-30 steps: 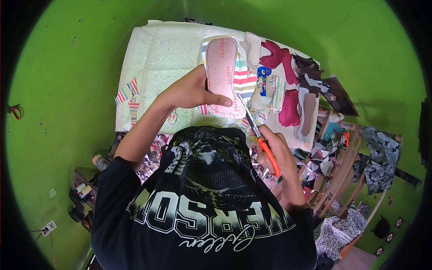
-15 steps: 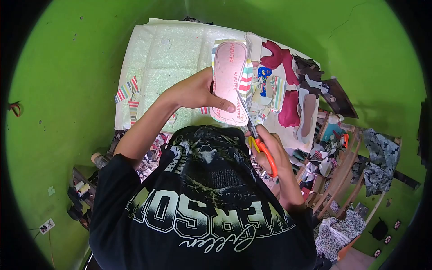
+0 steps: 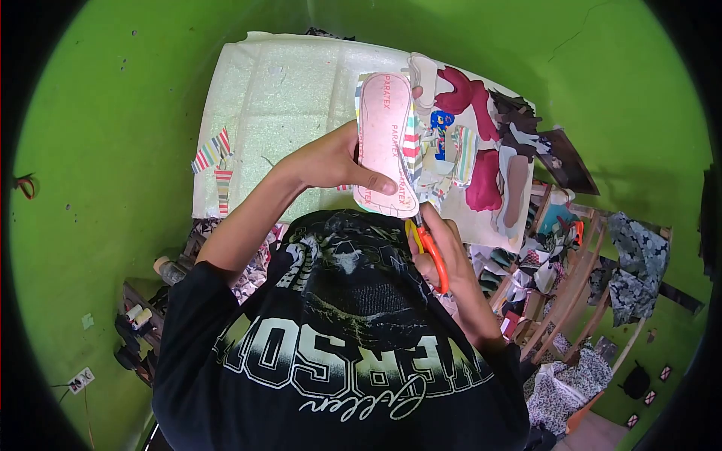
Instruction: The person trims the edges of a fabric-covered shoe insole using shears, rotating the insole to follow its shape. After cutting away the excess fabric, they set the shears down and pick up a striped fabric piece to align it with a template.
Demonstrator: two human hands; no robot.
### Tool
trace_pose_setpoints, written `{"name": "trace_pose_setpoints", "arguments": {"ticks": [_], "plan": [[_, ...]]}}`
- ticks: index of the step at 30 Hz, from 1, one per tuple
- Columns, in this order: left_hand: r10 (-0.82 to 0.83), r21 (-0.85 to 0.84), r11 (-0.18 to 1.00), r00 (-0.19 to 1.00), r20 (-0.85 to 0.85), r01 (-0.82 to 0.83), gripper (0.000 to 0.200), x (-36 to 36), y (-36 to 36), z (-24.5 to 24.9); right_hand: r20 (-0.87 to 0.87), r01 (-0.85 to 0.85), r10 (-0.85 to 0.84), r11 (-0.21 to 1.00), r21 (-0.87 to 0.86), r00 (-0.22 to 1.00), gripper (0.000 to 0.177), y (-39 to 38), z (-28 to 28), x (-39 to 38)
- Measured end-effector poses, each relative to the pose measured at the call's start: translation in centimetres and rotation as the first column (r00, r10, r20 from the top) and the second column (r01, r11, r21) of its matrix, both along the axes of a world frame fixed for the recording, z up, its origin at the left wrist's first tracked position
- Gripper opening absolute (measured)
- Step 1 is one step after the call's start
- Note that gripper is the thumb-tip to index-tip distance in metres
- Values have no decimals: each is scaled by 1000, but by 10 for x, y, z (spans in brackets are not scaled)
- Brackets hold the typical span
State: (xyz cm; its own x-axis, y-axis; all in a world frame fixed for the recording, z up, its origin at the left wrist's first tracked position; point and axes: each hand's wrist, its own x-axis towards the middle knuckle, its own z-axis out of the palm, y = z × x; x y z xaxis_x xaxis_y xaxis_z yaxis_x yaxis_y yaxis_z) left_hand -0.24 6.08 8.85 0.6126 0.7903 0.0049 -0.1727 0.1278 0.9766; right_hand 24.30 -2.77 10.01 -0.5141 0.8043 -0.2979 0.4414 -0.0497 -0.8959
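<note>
Left hand (image 3: pixel 331 161): fingers (image 3: pixel 376 181) clamped on the pink insole (image 3: pixel 387 124), thumb across its lower face and the rest behind. The insole is held upright above the white sheet (image 3: pixel 286 90). Right hand (image 3: pixel 455 259): closed through the orange loops of the scissors (image 3: pixel 427 246), blades at the insole's lower edge; whether they gape cannot be told. Striped cloth (image 3: pixel 411 143) shows along the insole's right margin. Assessment: the insole is thin, light and flexible and would probably bow if gripped at the tip; hold it mid-length, near the cut. Red cut-outs (image 3: pixel 481 180) lie to the right.
</note>
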Motion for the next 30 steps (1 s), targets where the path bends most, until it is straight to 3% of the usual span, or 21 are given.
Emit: {"name": "trace_pose_setpoints", "arguments": {"ticks": [2, 6, 8, 12, 14, 18, 20, 21, 23, 24, 26, 27, 29, 30], "plan": [[2, -106, 994, 997, 82, 7, 99, 1, -2, 0, -88, 19, -14, 998, 55, 996, 96, -3, -8, -2], [-18, -121, 992, 1000, 1, 18, 91, 4, -4, -9, -86, 63, -60, 997, 39, 994, 97, 1, -12, -8], [34, -134, 991, 996, 85, -22, 83, 6, -5, -7, -109, 97, -101, 994, -40, 989, 99, 0, -11, -8], [14, -165, 986, 1000, 25, -10, 81, 6, -6, -8, -84, 73, -71, 997, 28, 994, 101, 2, -13, -10], [60, -156, 987, 996, 72, -48, 77, 10, -10, -10, -199, 88, -85, 996, 5, 976, 105, 3, -13, -17], [-2, -202, 979, 999, 36, 9, 75, 8, -8, -17, -218, 176, -186, 982, -65, 958, 112, -2, -21, -23], [-3, -239, 971, 998, 61, 17, 122, 10, -9, -16, -169, 208, -213, 977, -49, 962, 116, -4, -17, -26], [-1, -240, 971, 998, 60, 15, 122, 9, -9, -19, -169, 206, -211, 977, -50, 963, 116, -4, -17, -25], [12, -236, 972, 997, 74, 6, 71, 10, -10, -25, -163, 142, -145, 989, -32, 976, 112, -2, -20, -22], [9, -236, 972, 997, 75, 9, 71, 11, -10, -24, -162, 144, -147, 989, -32, 976, 112, -2, -26, -21], [-44, -275, 960, 998, 49, 56, 123, 15, -12, -21, -284, 165, -167, 986, -30, 944, 113, -4, -40, -21], [-42, -275, 960, 998, 48, 54, 123, 15, -12, -23, -285, 163, -165, 986, -29, 944, 113, -3, -35, -22], [22, -274, 962, 989, 145, 19, 70, 17, -15, -29, -128, 194, -211, 972, -132, 969, 109, -1, -21, -23], [21, -273, 962, 989, 145, 19, 70, 18, -15, -29, -127, 195, -211, 972, -132, 969, 109, 0, -21, -22]]}}
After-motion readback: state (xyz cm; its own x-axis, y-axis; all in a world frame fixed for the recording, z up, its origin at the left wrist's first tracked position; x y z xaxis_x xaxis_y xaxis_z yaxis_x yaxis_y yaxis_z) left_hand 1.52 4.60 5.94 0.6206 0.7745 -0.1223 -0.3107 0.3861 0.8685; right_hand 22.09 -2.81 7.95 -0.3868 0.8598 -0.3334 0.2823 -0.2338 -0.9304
